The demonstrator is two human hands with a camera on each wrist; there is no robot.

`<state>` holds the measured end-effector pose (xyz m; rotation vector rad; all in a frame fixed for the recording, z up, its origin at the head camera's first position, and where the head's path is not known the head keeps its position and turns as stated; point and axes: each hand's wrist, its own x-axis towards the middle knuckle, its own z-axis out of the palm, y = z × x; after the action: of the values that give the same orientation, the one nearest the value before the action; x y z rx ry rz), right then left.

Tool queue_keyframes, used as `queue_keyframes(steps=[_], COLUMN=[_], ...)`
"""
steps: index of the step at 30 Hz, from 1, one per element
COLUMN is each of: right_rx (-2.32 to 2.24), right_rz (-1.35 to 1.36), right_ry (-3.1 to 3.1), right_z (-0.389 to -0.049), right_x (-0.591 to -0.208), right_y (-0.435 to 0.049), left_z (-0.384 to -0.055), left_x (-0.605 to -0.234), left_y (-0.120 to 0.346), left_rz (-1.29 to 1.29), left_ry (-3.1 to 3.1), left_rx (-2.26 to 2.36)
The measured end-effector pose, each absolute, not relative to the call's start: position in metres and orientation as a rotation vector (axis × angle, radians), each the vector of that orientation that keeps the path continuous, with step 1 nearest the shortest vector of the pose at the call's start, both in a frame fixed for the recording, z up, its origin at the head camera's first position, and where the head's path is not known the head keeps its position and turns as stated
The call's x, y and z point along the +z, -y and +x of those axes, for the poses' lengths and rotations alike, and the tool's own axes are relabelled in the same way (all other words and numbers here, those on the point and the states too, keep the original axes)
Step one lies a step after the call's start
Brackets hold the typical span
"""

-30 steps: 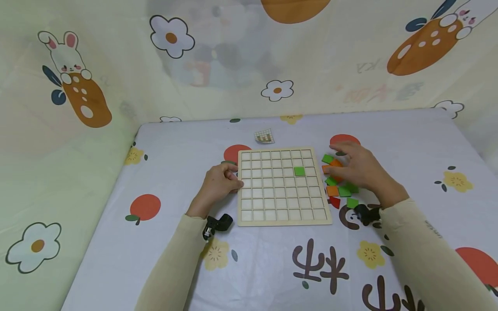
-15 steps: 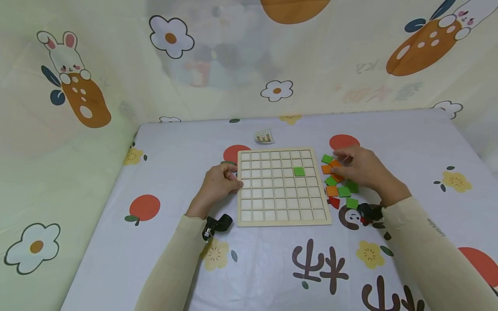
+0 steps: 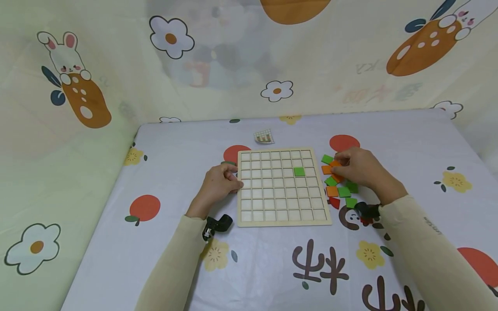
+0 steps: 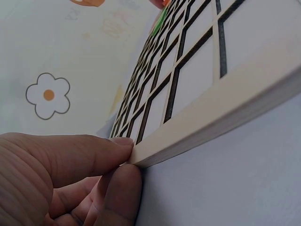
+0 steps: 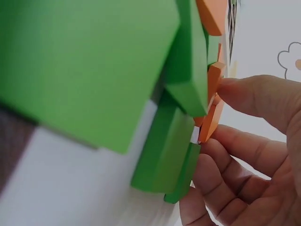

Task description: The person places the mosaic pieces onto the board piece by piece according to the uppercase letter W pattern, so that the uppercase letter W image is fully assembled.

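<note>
A pale wooden grid board (image 3: 285, 223) lies flat on the table, with one green square tile (image 3: 299, 172) in a cell right of centre. My left hand (image 3: 218, 185) pinches the board's left edge. In the left wrist view, the thumb (image 4: 94, 153) lies against the frame's upper edge and the forefinger is below it. To the right of the board, my right hand (image 3: 363, 170) reaches into a loose heap of tiles. Its thumb and forefinger close on an orange tile (image 5: 211, 120) in the heap; the fingers partly cover it in the head view.
Around the right hand lie several green tiles (image 3: 344, 191), other orange tiles (image 3: 332, 191) and a red piece (image 3: 334, 202). A small printed grid card (image 3: 264, 137) lies beyond the board. The tablecloth (image 3: 264, 268) is patterned; a printed curtain (image 3: 233, 56) hangs behind.
The right hand's thumb and forefinger, wide apart a second ago, have drawn together over the orange tiles. The left hand and the board have stayed put.
</note>
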<state>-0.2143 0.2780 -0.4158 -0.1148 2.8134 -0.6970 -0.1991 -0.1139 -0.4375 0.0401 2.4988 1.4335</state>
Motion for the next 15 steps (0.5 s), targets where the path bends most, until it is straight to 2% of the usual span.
queue_keyframes(steps=[15], right_rx=[-0.717], right_rz=[-0.106], right_ry=[-2.804], right_z=[-0.2101], right_x=[-0.4141], right_y=[-0.2763], left_z=[-0.1983], left_x=[-0.437], left_y=[0.1138], left_rz=[0.037], left_ry=[-2.495], left_rx=[1.441])
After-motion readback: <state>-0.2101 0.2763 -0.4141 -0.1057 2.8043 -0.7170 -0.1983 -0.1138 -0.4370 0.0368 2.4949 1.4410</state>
